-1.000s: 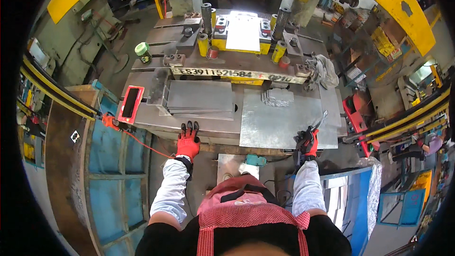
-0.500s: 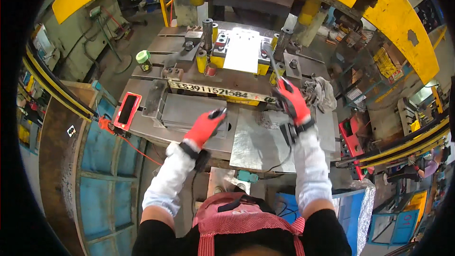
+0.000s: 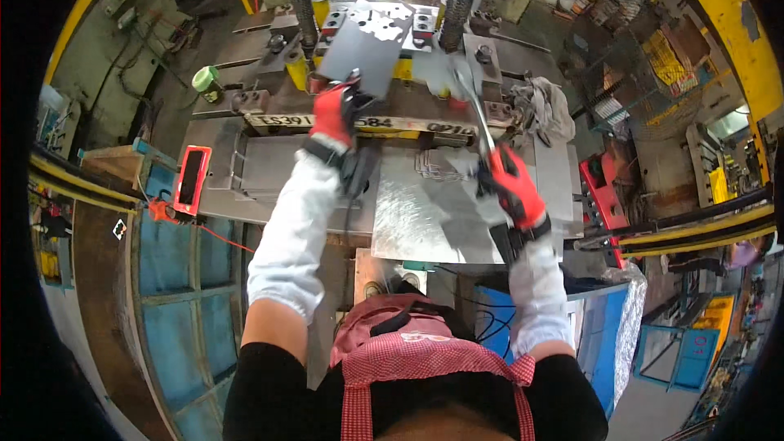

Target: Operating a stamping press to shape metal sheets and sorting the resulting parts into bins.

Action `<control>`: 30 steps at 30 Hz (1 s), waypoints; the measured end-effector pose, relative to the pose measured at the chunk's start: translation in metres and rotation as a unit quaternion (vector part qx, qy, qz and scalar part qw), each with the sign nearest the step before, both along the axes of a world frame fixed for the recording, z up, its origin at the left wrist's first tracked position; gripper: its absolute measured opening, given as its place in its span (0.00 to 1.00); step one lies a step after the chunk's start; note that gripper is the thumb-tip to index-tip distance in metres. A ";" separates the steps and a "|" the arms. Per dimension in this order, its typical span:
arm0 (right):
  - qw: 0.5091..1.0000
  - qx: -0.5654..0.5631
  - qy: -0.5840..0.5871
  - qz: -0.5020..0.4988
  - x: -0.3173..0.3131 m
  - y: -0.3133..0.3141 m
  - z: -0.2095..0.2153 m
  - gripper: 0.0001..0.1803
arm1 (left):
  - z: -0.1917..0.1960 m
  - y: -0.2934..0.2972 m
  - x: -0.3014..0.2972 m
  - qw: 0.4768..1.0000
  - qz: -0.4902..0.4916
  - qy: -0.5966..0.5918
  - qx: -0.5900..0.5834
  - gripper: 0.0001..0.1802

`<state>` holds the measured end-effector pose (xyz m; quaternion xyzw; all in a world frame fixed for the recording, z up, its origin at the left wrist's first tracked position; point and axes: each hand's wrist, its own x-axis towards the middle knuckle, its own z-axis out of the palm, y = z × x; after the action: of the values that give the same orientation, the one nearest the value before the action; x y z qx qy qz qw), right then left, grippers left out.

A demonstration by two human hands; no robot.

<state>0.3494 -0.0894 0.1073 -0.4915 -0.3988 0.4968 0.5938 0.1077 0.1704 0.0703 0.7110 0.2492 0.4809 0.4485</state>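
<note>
My left hand point(image 3: 333, 114), in a red and black glove, is closed on the near edge of a thin grey metal sheet point(image 3: 363, 53). The sheet tilts over the press die, and its far end shows irregular bright and dark patches that look like cutouts. My right hand point(image 3: 510, 184), gloved alike, grips a long metal pair of tongs point(image 3: 483, 118) whose tip points away over the die's right side. Something pale and blurred is at the tongs' tip; I cannot tell what. Below, several thin metal parts point(image 3: 437, 165) lie on a bright metal plate point(image 3: 408, 204).
A stack of grey sheets point(image 3: 282, 159) lies left of the plate. A red-framed phone point(image 3: 192, 180) and a green-lidded jar point(image 3: 207, 82) are farther left. Dark guide posts point(image 3: 455, 16) rise around the die. A grey rag point(image 3: 543, 106) lies at the right.
My left hand has moved from beside the sheet stack out to the die and now holds a sheet. My right hand still grips the tongs, slightly lower. The view has shifted.
</note>
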 end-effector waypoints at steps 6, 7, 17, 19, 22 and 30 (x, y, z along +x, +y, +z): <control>0.990 -0.129 0.050 -0.002 0.001 -0.094 -0.085 0.26 | 0.043 -0.034 -0.080 0.977 0.112 -0.023 -0.182 0.09; 0.987 -0.143 0.077 -0.017 -0.004 -0.094 -0.091 0.25 | 0.047 -0.034 -0.094 0.980 0.145 0.034 -0.131 0.11; 0.956 -0.039 -0.290 0.031 -0.058 -0.067 0.004 0.33 | 0.130 -0.018 -0.095 0.906 -0.086 0.400 -0.113 0.10; 0.898 0.052 -0.430 0.072 -0.079 -0.048 0.021 0.36 | 0.109 -0.002 -0.095 0.910 -0.144 0.367 -0.126 0.13; 0.855 0.068 -0.508 0.077 -0.086 -0.034 0.018 0.41 | 0.105 -0.003 -0.076 0.917 -0.249 0.294 -0.102 0.15; 0.986 -0.114 0.011 0.118 -0.073 -0.009 0.033 0.17 | 0.064 0.009 -0.096 0.857 -0.337 -0.045 -0.388 0.27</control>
<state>0.2761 -0.0985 0.1402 -0.4996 -0.3883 0.6110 0.4757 0.0118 0.1798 0.1340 0.4978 0.1402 0.1962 0.8331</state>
